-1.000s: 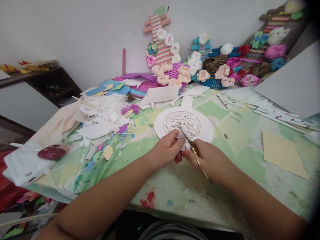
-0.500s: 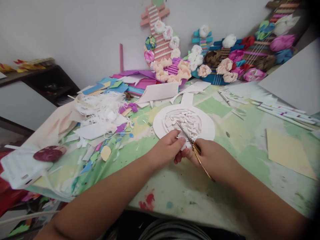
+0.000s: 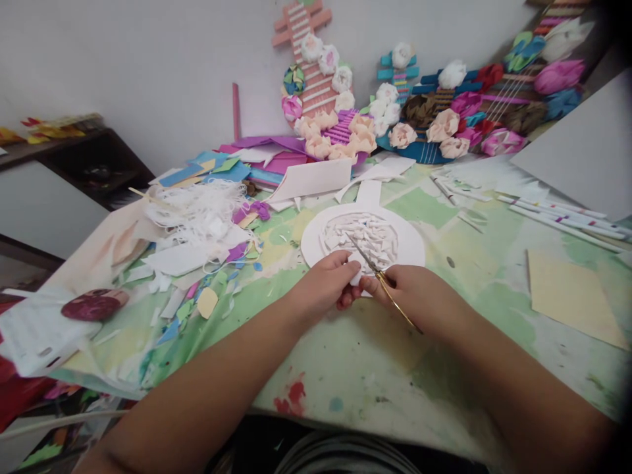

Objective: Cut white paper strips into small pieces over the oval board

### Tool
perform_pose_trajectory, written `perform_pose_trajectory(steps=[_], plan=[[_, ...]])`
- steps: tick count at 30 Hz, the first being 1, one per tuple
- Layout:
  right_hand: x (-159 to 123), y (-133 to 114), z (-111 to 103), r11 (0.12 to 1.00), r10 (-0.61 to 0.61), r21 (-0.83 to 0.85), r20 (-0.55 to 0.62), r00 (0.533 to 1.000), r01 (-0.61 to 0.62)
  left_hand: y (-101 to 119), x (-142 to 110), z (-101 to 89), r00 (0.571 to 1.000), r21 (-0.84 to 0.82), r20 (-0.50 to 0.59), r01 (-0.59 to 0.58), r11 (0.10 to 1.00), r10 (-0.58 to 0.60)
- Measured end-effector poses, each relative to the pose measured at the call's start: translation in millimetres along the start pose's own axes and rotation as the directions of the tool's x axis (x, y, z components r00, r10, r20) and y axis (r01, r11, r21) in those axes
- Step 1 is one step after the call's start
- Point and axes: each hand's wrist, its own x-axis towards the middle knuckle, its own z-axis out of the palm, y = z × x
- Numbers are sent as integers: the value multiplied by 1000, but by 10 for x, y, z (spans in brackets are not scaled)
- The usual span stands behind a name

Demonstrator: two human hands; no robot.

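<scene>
My right hand is closed around gold-handled scissors, whose blades point up and to the left. Between the pinched fingers of my left hand is a small piece of white paper, close beside the blades. Both hands are near each other at the front edge of a round white paper disc with a short neck piece at its far side. Many small white paper bits fill the ring in the disc's middle. My fingers partly hide the white piece and the disc's near rim.
Tangled white string and coloured scraps lie at left, near a dark red oval object. Decorated paper guitars lean on the wall. Thin white sticks and a pale yellow sheet lie at right.
Both hands have shifted slightly up, the left also a little to the left. The scissors moved with my right hand, and less of the white piece shows between the fingers.
</scene>
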Motion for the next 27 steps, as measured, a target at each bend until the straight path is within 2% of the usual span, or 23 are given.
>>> perform_pose_trajectory(steps=[4,8,16,22,27], plan=[[48,61,-22,1000,13,11,-6,1000,-13,23,-15,-33,999,-110,-3,50,993,-50],[46,108,-47,996,23,84,-64,998,-18,48,-30,-75,999,-136,2,49,989,-49],[-102,53,3,1000,-20,4,-133,991,21,56,-74,-95,994,-204,-67,-103,974,91],[-111,12,64,995,-73,-72,-159,985,62,27,-90,-88,979,-144,-80,-199,969,189],[-133,-14,45,990,-106,-111,-159,982,89,24,-96,-92,975,-2,-81,-207,978,206]])
